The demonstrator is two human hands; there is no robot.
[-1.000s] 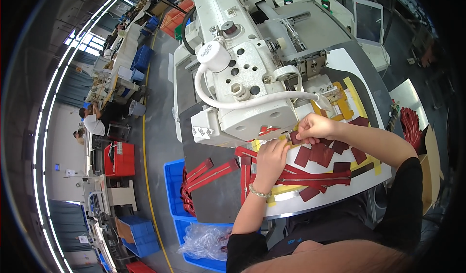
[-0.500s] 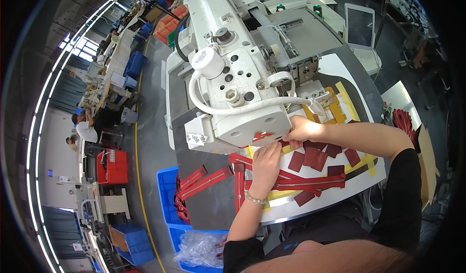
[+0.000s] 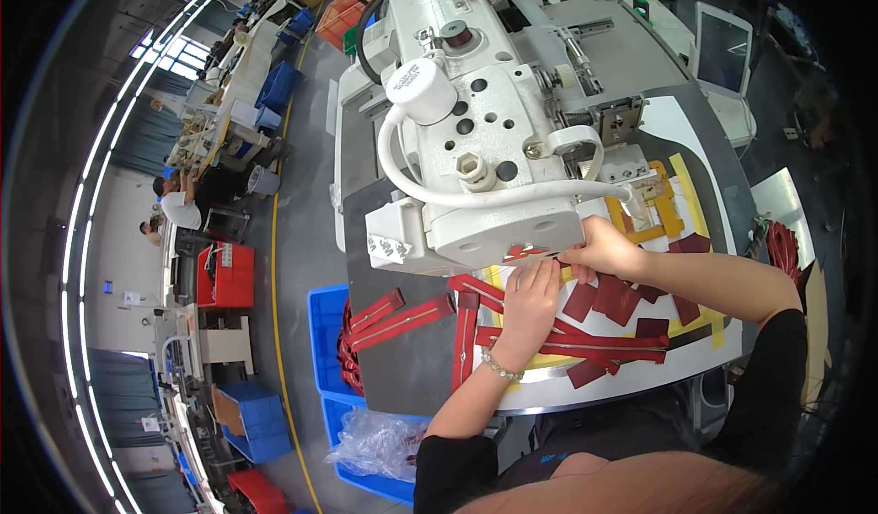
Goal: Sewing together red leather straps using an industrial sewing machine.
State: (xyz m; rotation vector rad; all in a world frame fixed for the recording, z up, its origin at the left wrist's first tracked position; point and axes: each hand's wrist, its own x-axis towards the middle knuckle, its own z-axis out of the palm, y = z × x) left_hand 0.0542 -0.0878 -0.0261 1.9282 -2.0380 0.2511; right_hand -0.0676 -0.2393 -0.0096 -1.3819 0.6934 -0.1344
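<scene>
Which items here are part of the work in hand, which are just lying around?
In hand:
left hand and right hand on the red piece under the sewing machine

Lying about:
red zipper strips
dark red patches
blue bins
tablet
plastic bag

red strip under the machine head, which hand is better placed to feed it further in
Probably the right hand: its fingertips pinch the red strip right at the sewing machine head. The left hand lies flat just behind, better suited to steadying it.
</scene>
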